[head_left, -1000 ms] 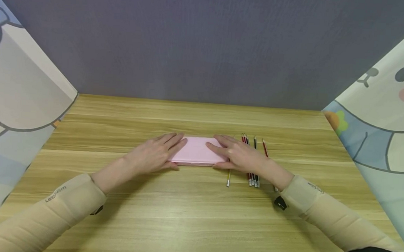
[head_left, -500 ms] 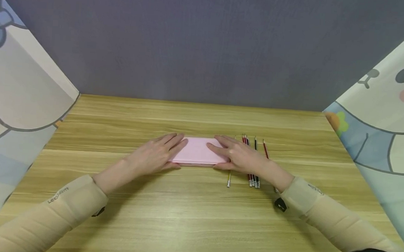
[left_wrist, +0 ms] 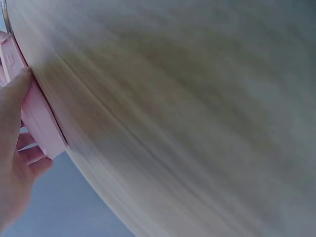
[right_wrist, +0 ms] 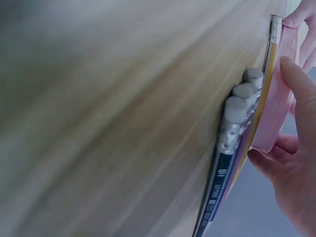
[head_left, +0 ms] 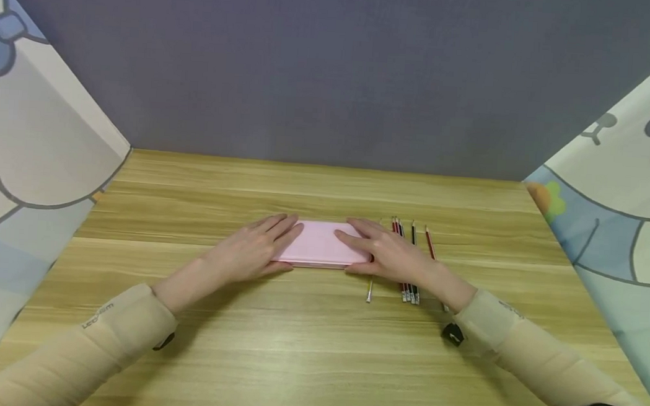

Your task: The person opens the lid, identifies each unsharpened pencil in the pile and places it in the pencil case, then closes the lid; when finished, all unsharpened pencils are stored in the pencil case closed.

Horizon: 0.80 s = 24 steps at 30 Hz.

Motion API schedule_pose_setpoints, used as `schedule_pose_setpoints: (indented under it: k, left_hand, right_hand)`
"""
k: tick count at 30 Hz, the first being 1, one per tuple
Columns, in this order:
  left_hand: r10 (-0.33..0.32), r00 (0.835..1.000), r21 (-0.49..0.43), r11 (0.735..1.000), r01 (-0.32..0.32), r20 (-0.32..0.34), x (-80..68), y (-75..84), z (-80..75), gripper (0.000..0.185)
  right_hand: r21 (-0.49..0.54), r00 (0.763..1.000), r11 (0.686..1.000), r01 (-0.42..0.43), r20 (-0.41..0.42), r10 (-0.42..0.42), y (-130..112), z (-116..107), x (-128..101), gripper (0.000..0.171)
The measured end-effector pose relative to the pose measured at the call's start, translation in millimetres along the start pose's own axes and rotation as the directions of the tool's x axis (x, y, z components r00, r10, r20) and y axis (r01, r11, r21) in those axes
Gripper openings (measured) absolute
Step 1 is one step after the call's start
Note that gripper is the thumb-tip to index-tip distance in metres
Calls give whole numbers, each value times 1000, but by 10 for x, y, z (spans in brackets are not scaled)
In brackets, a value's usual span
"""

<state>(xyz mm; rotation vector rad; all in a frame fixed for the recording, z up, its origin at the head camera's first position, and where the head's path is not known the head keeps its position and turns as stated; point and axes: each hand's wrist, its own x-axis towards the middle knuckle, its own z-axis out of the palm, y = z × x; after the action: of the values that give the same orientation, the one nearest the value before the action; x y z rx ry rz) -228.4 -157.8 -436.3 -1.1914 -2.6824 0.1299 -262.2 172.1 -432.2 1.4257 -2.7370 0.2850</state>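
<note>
A flat pink pencil case (head_left: 320, 243) with its lid down lies on the wooden table (head_left: 305, 344). My left hand (head_left: 248, 248) holds its left end, thumb along the front side and fingers over the top and far edge. At the other end my right hand (head_left: 393, 254) grips it the same way. In the left wrist view the thumb presses the front wall of the pencil case (left_wrist: 42, 117). Right beside the case's right end lies a yellow pencil (right_wrist: 266, 84), partly hidden under my right hand in the head view.
Several dark and red pencils (head_left: 409, 292) lie side by side under my right forearm, eraser ends toward me. A lone red pencil (head_left: 430, 242) lies farther right. A grey panel (head_left: 333, 73) stands behind the table, with cartoon-print panels (head_left: 55, 130) at both sides.
Both hands keep the same hold on the pencil case, which stays in place on the table. The head view has shifted very slightly.
</note>
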Motion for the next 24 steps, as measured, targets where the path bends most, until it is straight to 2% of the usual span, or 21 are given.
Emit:
schedule_pose_setpoints:
  k: [5,13,24]
  left_hand:
    - [-8,1000,-9,1000,8,9,-20,7,-4,80]
    - [5,1000,-1,1000,-5,-12,14,2,-4,79]
    - [-5,1000,-28,1000,6,9,-9,-11,-29,80]
  right_hand:
    - [22,1000,1000,-10,30,9,-19,-20,20,72]
    - [34,999,999,-28,37,27,-11,-69,18,73]
    - [29,997,999,-26,67,24,-52,-104,51,76]
